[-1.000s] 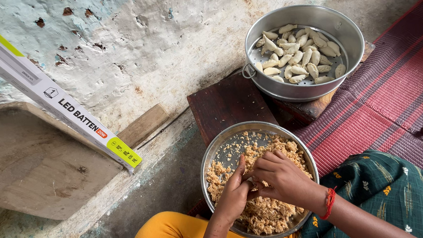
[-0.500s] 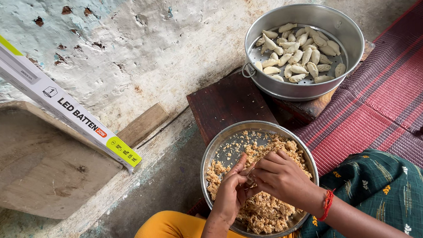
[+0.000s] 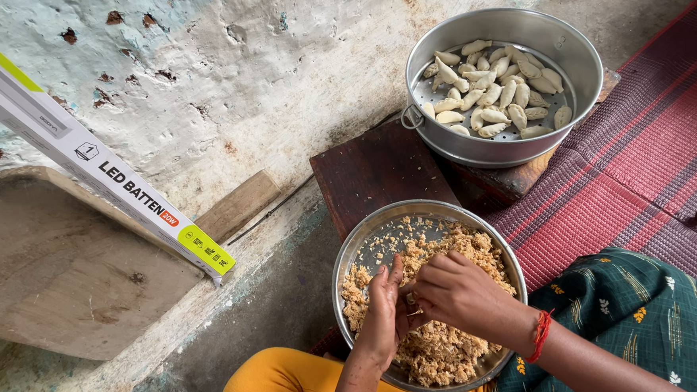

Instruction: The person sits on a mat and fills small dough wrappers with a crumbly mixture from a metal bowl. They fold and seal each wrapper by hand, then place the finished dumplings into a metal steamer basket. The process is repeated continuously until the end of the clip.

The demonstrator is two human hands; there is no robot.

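My left hand (image 3: pixel 384 313) and my right hand (image 3: pixel 458 292) meet over a round steel bowl (image 3: pixel 356 248) holding crumbly light-brown filling (image 3: pixel 440 349). The fingers of both hands pinch together around something small between them; it is hidden by the fingers. A red thread circles my right wrist. Farther away, a larger steel steamer pan (image 3: pixel 581 52) holds several pale, folded dumplings (image 3: pixel 490 85) laid on its perforated tray.
The steamer pan rests on a dark wooden board (image 3: pixel 371 171). A long white and yellow-green carton (image 3: pixel 84 150) leans against the peeling wall at left. A red striped mat (image 3: pixel 641 165) covers the floor at right. My yellow and green clothing shows at the bottom.
My hands have drawn closer together over the filling bowl, the fingers now pressed tighter around the small hidden piece. Nothing else has moved.
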